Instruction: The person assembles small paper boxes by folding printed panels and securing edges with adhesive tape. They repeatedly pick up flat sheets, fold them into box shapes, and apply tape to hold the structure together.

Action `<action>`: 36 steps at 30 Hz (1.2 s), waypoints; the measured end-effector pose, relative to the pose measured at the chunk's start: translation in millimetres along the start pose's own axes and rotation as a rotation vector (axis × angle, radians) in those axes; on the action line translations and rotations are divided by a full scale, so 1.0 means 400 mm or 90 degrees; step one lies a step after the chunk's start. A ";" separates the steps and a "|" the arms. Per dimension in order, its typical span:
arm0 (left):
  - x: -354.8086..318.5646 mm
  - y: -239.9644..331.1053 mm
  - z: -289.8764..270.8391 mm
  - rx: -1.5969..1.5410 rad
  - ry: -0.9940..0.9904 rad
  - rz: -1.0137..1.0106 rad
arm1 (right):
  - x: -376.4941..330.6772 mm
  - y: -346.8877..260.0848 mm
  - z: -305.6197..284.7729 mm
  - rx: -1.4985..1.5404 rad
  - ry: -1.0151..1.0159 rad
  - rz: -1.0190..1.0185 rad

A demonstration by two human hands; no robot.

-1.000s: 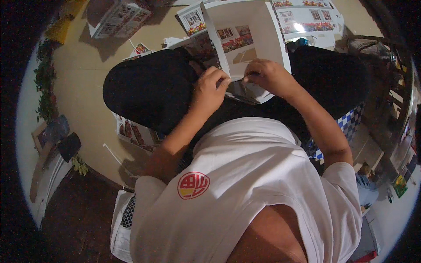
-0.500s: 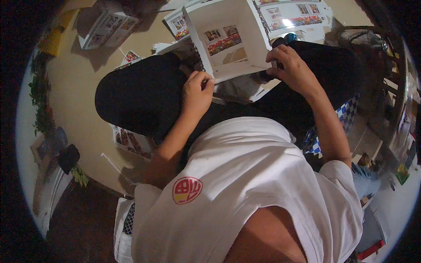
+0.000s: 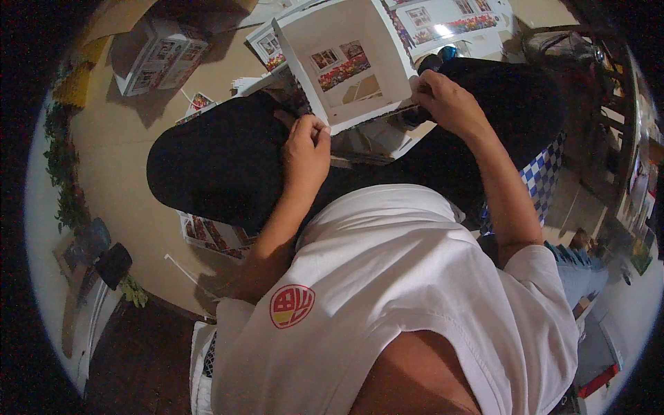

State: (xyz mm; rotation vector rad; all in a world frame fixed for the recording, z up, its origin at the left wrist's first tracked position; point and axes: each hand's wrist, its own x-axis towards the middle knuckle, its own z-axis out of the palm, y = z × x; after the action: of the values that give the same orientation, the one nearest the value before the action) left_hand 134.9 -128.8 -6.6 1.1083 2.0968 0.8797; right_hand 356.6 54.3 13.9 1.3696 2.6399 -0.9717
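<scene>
In the upper middle of the frame, the person's left hand grips the lower left corner of an open white box and the right hand its right edge, above the dark trousers. A window-and-flower print shows inside; another printed box stands at upper left.

"What's under that white box?"
"Mostly hidden. Its top edge is partly cut off, too."
"Does the right hand pinch it?"
"Too small to tell. The clutter rightward's blurred."
</scene>
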 end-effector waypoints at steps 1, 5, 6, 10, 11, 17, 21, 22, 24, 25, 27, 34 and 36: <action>-0.001 -0.001 0.003 0.010 0.014 0.016 | -0.001 0.003 0.008 -0.001 0.019 0.003; -0.002 -0.006 0.018 0.005 0.044 0.026 | 0.001 0.015 0.041 0.043 0.065 0.047; -0.001 -0.007 0.021 -0.008 0.045 0.016 | 0.003 0.018 0.045 0.065 0.070 0.066; 0.000 -0.006 0.025 0.005 0.041 -0.005 | 0.007 0.004 0.044 0.011 0.077 0.067; 0.002 -0.007 0.027 0.004 0.035 -0.011 | 0.002 -0.012 0.039 -0.023 0.075 0.076; 0.000 0.014 0.020 0.042 0.028 -0.004 | -0.020 -0.065 0.012 -0.171 0.050 -0.254; -0.002 0.026 0.020 0.105 0.048 0.033 | -0.041 -0.062 0.053 -0.286 0.020 -0.405; -0.001 0.027 0.020 0.140 0.056 0.068 | -0.041 -0.060 0.067 -0.317 0.046 -0.437; 0.001 0.029 0.020 0.209 0.071 0.138 | -0.036 -0.056 0.081 -0.379 0.022 -0.433; 0.001 0.028 0.025 0.222 0.072 0.159 | -0.031 -0.053 0.091 -0.390 0.026 -0.427; 0.001 0.022 0.035 0.248 0.075 0.201 | -0.029 -0.048 0.106 -0.402 0.028 -0.422; 0.005 0.041 0.020 0.214 0.057 0.210 | -0.028 -0.048 0.109 -0.318 -0.028 -0.358; 0.006 0.034 0.022 0.172 0.080 0.219 | -0.016 -0.075 0.084 -0.196 -0.094 -0.246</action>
State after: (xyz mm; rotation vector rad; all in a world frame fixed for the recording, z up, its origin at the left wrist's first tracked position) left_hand 146.6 -118.3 -1.7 1.6305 2.2118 0.8553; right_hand 329.6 19.0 3.9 0.7155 2.8385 -0.6158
